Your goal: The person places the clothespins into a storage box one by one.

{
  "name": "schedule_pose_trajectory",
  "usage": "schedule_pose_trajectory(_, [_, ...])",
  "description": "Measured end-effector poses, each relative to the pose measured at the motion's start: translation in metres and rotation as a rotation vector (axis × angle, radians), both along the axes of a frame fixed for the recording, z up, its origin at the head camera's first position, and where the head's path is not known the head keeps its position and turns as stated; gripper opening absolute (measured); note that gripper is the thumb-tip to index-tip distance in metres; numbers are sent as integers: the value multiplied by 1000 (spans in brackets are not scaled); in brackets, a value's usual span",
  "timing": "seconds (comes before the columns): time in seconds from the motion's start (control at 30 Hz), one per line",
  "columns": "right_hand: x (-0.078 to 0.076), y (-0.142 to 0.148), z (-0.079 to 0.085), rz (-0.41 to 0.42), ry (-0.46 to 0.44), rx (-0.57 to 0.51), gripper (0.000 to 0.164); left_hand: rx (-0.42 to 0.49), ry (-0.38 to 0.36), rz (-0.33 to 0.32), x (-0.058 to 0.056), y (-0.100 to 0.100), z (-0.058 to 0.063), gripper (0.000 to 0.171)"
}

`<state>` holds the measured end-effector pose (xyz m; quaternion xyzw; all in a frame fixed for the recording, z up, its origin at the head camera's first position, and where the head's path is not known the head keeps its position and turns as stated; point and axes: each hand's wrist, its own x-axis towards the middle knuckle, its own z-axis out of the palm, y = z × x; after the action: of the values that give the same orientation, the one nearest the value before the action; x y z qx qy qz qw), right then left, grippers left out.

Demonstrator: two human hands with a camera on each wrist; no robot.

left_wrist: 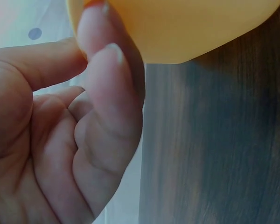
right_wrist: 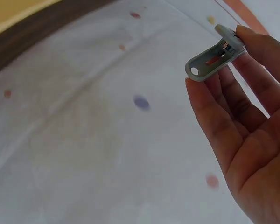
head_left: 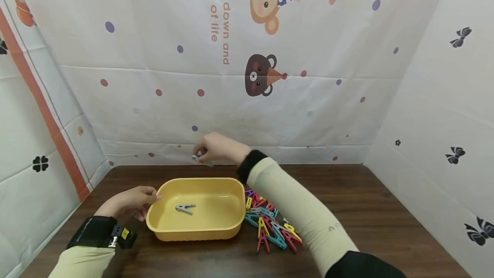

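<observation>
My left hand (head_left: pixel 133 202) pinches the left rim of a yellow plastic basin (head_left: pixel 198 236) between thumb and fingers; the left wrist view shows the fingertips (left_wrist: pixel 109 70) at its edge. One grey clothespin (head_left: pixel 185 207) lies on the basin's floor, left of its middle. Raised above the basin's far side, my right hand (head_left: pixel 221 147) holds another grey clothespin (right_wrist: pixel 214 58) between thumb and fingertips. In the right wrist view that clothespin's spring and holed handle show.
A pile of clothespins (head_left: pixel 270 220) in red, yellow, teal, purple and grey lies right of the basin, partly under my right forearm. The brown wooden table (head_left: pixel 339 196) meets a white printed cloth (head_left: pixel 154 110) at its back edge.
</observation>
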<state>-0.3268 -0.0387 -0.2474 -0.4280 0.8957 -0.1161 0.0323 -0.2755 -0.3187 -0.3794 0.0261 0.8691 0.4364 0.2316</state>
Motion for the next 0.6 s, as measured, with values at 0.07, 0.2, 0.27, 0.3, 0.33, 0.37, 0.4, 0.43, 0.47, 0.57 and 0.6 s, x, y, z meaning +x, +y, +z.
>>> schedule_pose_trajectory(0.07, [-3, -16, -10, -18, -28, 30, 18, 0, -3, 5, 1, 1, 0, 20])
schedule_pose_trajectory(0.2, [-9, -38, -37, -20, -47, 84, 16, -3, -14, 14, 2, 3, -1, 20])
schedule_pose_trajectory(0.27, [-10, -44, -52, -24, -50, 102, 15, -3, -16, 18, 2, 4, -1, 19])
schedule_pose_trajectory(0.3, [-10, -46, -58, -27, -52, 112, 14, -1, -15, 19, 3, 4, -2, 19])
schedule_pose_trajectory(0.33, [-11, -48, -65, -31, -56, 117, 14, -1, -13, 18, 3, 5, -2, 19])
schedule_pose_trajectory(0.37, [-11, -50, -71, -37, -56, 123, 14, 1, -9, 16, 3, 5, -2, 20])
schedule_pose_trajectory(0.4, [-11, -51, -76, -42, -63, 126, 13, 0, -5, 13, 3, 5, -2, 20])
schedule_pose_trajectory(0.43, [-11, -53, -80, -42, -66, 130, 13, -3, -2, 19, 3, 5, -2, 20])
schedule_pose_trajectory(0.47, [-11, -54, -84, -45, -70, 133, 13, -6, 2, 20, 3, 5, -2, 20])
schedule_pose_trajectory(0.57, [-11, -60, -95, -68, -78, 154, 15, -19, 9, 26, 2, 3, 0, 20])
schedule_pose_trajectory(0.6, [-11, -62, -99, -79, -77, 163, 16, -26, 11, 30, 1, 3, 0, 20])
